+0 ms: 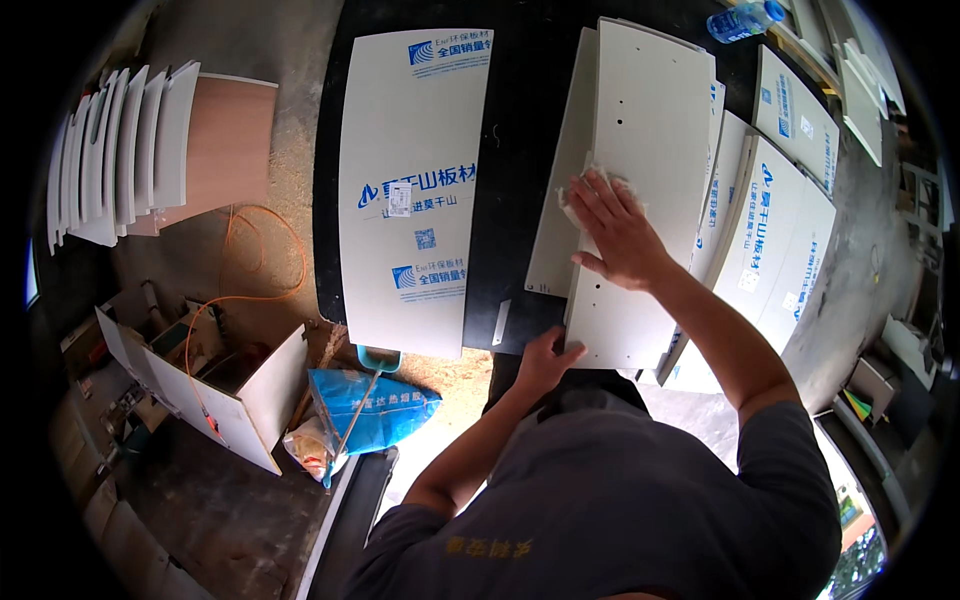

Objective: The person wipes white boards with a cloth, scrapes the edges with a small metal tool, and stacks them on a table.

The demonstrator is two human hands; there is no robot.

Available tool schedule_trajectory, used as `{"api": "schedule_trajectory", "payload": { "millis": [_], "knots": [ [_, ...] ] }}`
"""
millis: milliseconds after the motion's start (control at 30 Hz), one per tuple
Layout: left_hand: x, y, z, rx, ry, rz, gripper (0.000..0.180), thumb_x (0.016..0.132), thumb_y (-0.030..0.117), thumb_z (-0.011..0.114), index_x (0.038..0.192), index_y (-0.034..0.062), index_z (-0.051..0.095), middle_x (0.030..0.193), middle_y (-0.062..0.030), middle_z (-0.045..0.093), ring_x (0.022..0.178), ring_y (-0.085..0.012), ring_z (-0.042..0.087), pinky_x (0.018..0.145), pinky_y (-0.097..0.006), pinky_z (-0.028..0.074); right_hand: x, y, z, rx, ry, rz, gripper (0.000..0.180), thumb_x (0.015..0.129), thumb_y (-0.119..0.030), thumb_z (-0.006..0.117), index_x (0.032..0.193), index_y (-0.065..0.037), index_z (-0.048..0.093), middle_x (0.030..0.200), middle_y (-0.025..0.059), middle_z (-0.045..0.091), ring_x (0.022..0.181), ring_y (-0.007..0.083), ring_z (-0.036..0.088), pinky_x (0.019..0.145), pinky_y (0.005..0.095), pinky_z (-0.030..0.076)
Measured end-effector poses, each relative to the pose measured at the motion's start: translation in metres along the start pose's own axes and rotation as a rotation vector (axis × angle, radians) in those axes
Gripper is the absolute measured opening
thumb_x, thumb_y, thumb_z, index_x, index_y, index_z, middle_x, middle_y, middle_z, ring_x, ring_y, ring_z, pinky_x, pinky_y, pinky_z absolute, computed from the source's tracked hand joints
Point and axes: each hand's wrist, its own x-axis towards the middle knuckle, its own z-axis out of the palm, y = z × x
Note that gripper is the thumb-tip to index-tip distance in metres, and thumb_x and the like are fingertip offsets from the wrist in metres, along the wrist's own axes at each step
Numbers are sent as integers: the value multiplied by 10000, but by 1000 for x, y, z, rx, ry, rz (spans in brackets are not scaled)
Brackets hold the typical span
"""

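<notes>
The right hand lies flat, its fingers stretched out side by side and thumb held apart, pressing a crumpled whitish cloth onto a long white rectangular board with a faint grain. The left hand is at that board's near left corner, fingers bent and thumb along the near edge; whether it pinches the board, I cannot tell.

The board lies right under both hands, its long sides running away from the body. Its face looks smooth and plain, with small dark holes beyond the right hand and more between the two hands, close to the left edge. The far edge is well past the cloth; the near edge is just in front of the body.

Left of the cloth, a second white board juts out from underneath. Farther left, a bare strip of black tabletop gives some open room, bounded by a white board with blue print. Right of the right hand there is less space: blue-printed white boards crowd near the long edge. Beyond them, far right of the hands, lies a clear plastic bottle with a blue cap.
</notes>
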Motion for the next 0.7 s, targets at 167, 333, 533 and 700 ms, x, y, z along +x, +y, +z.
{"api": "schedule_trajectory", "payload": {
  "millis": [167,333,533,700],
  "knots": [
    [-11,-16,-3,-154,-75,-205,280,901,253,808,964,-3,711,796,-77,740,693,-119,672,663,-290,536,165,171,-37,-318,647,238,725,1088,-538,403,1629,-67,296,1726,111,215,1602,297,172,1292,475,176],
    [-7,-14,-9,-183,-65,-177,246,909,216,800,957,-11,717,787,-47,740,696,-88,660,670,-263,538,155,113,-46,-120,353,307,822,1077,-566,361,1653,-15,160,1732,201,124,1613,374,40,1308,486,62],
    [5,-16,-41,-714,-437,-354,822,1076,657,289,1251,-67,636,1101,-174,730,1074,-254,710,1007,-388,535,-11,-53,48,-38,379,205,771,1049,-514,499,1636,-66,275,1727,126,201,1608,322,146,1287,520,182],
    [21,4,-59,-565,-521,-508,1079,995,796,67,1450,-77,510,1329,-184,644,1236,-300,598,1114,-437,435,-147,-165,111,165,24,155,814,988,-540,564,1601,-46,358,1720,130,228,1603,331,164,1290,521,154]
  ]
}}
